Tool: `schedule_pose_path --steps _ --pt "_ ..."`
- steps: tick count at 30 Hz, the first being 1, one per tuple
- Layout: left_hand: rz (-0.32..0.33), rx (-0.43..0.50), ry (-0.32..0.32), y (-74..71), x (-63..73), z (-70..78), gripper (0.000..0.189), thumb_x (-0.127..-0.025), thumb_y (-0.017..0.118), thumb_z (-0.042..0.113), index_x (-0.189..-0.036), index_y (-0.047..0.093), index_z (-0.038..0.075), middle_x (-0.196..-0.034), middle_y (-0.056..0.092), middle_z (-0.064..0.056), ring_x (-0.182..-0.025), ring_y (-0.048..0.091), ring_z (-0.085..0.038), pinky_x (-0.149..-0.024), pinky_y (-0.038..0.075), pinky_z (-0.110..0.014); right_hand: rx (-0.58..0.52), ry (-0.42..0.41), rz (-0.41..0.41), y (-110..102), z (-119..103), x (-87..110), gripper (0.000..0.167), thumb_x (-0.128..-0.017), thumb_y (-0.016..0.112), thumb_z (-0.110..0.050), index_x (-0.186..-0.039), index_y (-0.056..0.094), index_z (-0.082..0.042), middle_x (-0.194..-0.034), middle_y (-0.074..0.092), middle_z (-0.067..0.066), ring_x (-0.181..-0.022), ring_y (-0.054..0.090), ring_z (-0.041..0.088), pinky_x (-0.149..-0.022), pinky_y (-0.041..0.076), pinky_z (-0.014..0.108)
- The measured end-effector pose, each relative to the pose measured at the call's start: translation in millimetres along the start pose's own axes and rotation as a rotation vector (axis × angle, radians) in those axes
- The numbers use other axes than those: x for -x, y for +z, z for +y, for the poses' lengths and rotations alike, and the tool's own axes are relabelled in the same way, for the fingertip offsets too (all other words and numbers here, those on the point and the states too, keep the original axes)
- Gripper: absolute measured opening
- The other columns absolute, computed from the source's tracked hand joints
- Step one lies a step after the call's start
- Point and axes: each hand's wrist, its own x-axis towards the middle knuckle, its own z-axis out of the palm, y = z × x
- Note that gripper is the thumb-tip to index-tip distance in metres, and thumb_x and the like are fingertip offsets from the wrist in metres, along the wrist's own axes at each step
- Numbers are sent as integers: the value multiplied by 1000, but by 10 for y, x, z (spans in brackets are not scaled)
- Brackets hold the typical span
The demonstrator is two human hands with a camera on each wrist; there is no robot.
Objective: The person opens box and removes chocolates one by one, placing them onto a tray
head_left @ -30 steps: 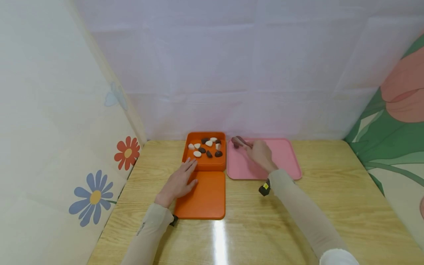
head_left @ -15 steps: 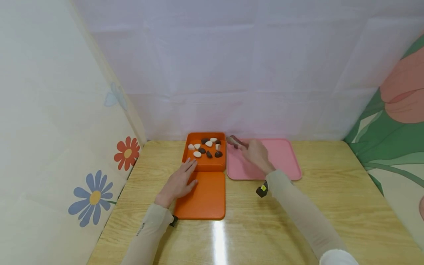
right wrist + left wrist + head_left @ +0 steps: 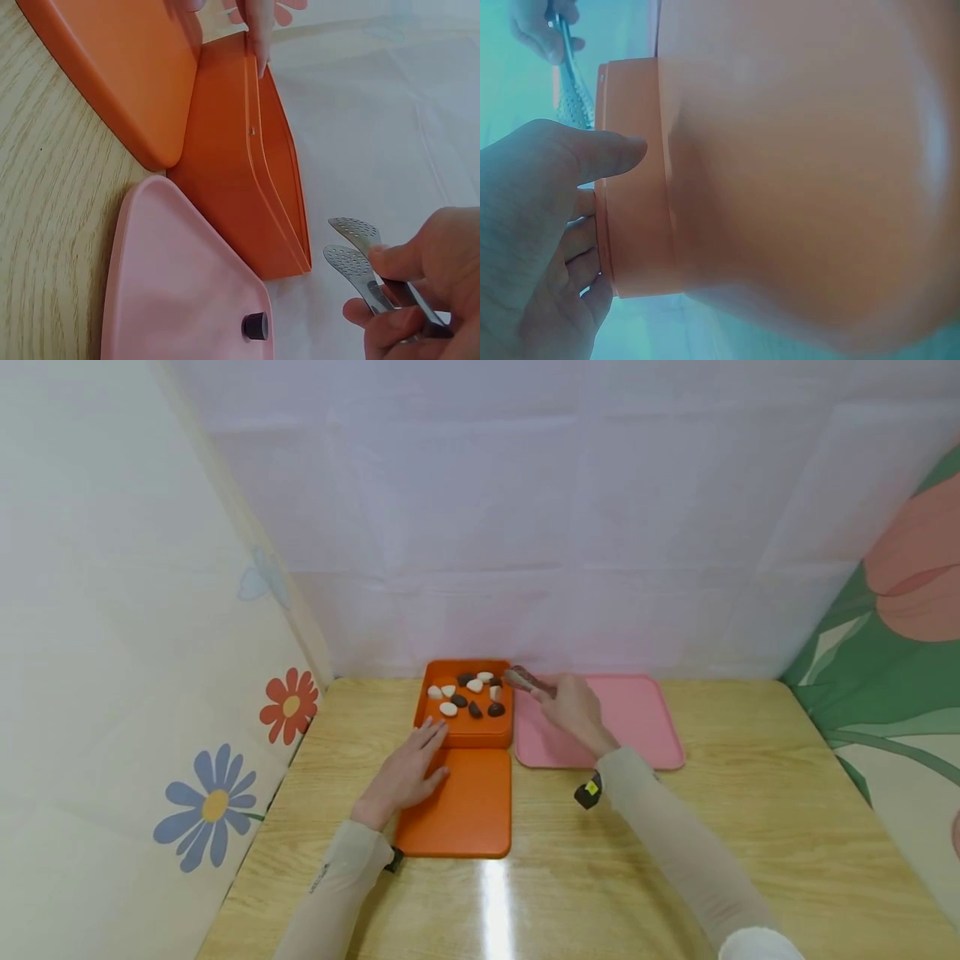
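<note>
My right hand (image 3: pixel 572 706) grips metal tongs (image 3: pixel 528 681) with perforated tips, close to the right wall of an orange box (image 3: pixel 467 740). In the right wrist view, the tong tips (image 3: pixel 351 244) stand a little apart with nothing seen between them. Several small dark and white chocolate-like pieces (image 3: pixel 475 686) lie in the box. One dark piece (image 3: pixel 256 326) sits on the pink tray (image 3: pixel 172 270); in the head view it is hidden. The fingers of my left hand (image 3: pixel 405 777) rest straight over the box's front rim, thumb (image 3: pixel 619 154) against its front wall.
An orange lid (image 3: pixel 459 810) lies flat on the wooden table (image 3: pixel 570 877), directly in front of the box. The pink tray stands right beside the box. A pale cloth wall (image 3: pixel 465 527) rises behind, with flower-printed walls (image 3: pixel 213 806) at both sides.
My right hand has moved left with the tongs, from over the pink tray to the box's right rim. The left hand has stayed in place.
</note>
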Motion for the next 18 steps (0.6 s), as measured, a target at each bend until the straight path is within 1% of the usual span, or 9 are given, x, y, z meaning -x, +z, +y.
schedule_pose_path --steps 3,7,11,14,18 --pt "5 -5 3 2 2 0 74 -102 75 22 -161 40 -6 -168 40 -24 -159 32 -44 -127 34 -58 1 4 -6 21 -22 9 39 -104 71 -33 -141 73 -21 -72 67 5 -48 42 10 -39 33 24" --pt "7 -5 2 0 1 0 74 -102 75 22 -161 41 -7 -168 41 -24 -159 33 -45 -126 34 -58 -2 -5 -23 46 -58 15 40 -104 72 -31 -141 72 -18 -79 71 5 -49 44 10 -40 35 24" --pt "3 -3 2 -2 -2 3 74 -102 75 23 -161 40 -7 -168 40 -24 -159 32 -45 -127 34 -58 10 -14 -26 87 -90 15 38 -103 72 -29 -139 73 -17 -82 72 4 -51 46 11 -40 36 24" --pt "7 -3 4 -1 0 5 74 -102 75 22 -161 41 -7 -168 40 -24 -159 33 -45 -127 34 -58 15 -21 -28 121 -114 13 33 -103 73 -28 -134 76 -17 -81 71 4 -51 47 11 -40 36 24" --pt "16 -4 5 -4 3 10 74 -101 76 21 -160 42 -8 -167 41 -24 -158 34 -45 -126 34 -58 29 -44 -32 163 -146 10 32 -102 72 -26 -133 78 -21 -78 71 2 -50 45 10 -39 34 23"
